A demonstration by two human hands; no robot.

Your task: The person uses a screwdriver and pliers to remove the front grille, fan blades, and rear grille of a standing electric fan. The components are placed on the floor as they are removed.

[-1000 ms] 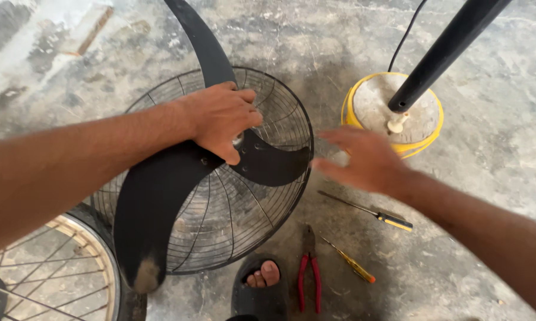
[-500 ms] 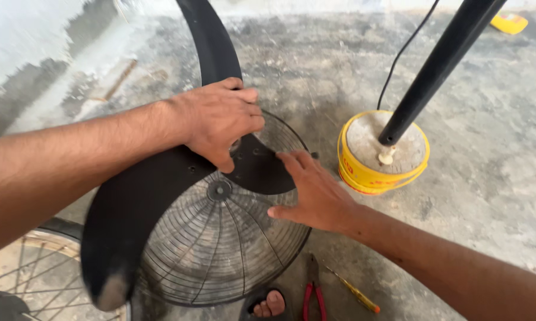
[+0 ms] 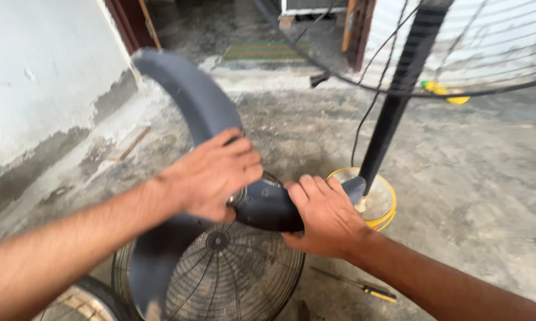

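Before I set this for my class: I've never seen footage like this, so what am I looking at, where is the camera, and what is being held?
The one picture comes from a camera worn on a person's head, looking down at their own bare arms. No robot is involved. Both hands hold a dark grey three-bladed fan blade: the left hand has its grip over the hub, the right hand on a blade beside it. Under them, on the concrete floor, lies a round wire fan guard. Nearby stand a black pole on a yellow-rimmed base, and a yellow-handled screwdriver lies on the floor.

Left hand, right hand, both gripping
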